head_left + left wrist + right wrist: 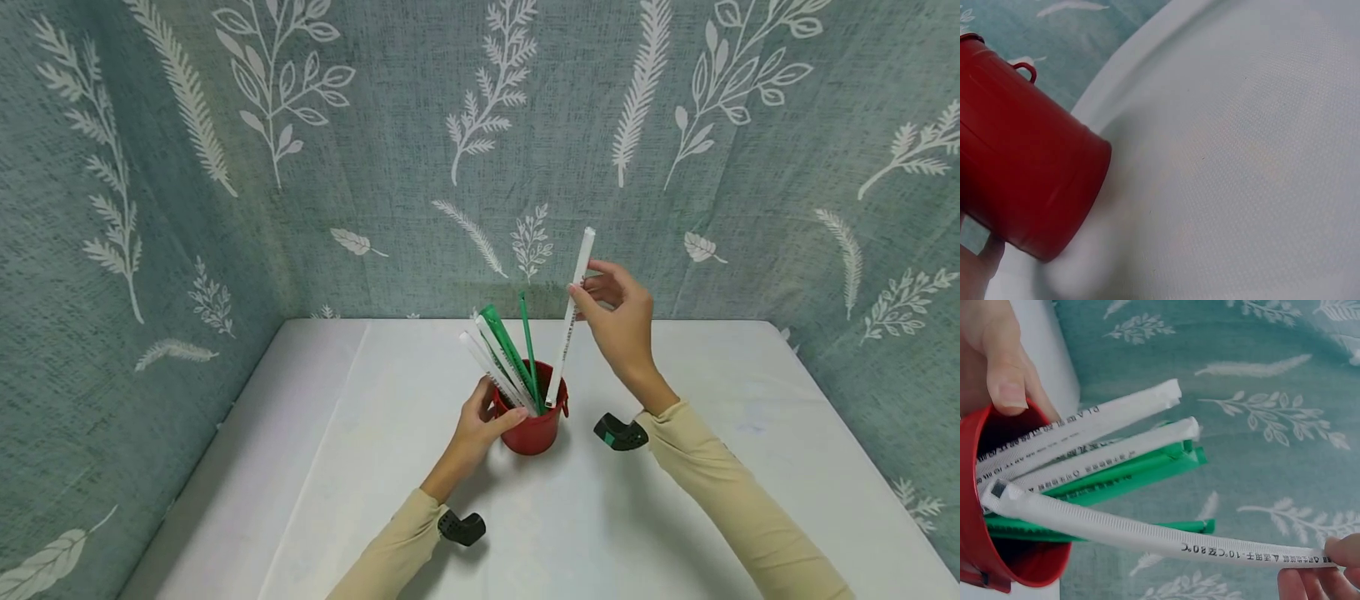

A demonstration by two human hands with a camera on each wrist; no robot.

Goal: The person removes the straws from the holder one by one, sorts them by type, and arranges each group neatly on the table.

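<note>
- So, nearest the camera, the left hand (480, 429) is wrapped around the side of the red cup (532, 429), thumb hooked over the rim, steadying it on the white table (675, 533).
- Sticking out of the cup: two white wrapped straws (495, 371) and some green wrapped straws (510, 350), all leaning left.
- Just right of those, the right hand (618, 321) pinches a long white straw (570, 325) near its top end, with the bottom end at the cup's rim.
- That straw looks super light and a bit bendy, with a slick paper wrapper, so pinching gently near the end seems right.
- Behind the cup, a leaf-print backdrop (480, 125).
</note>
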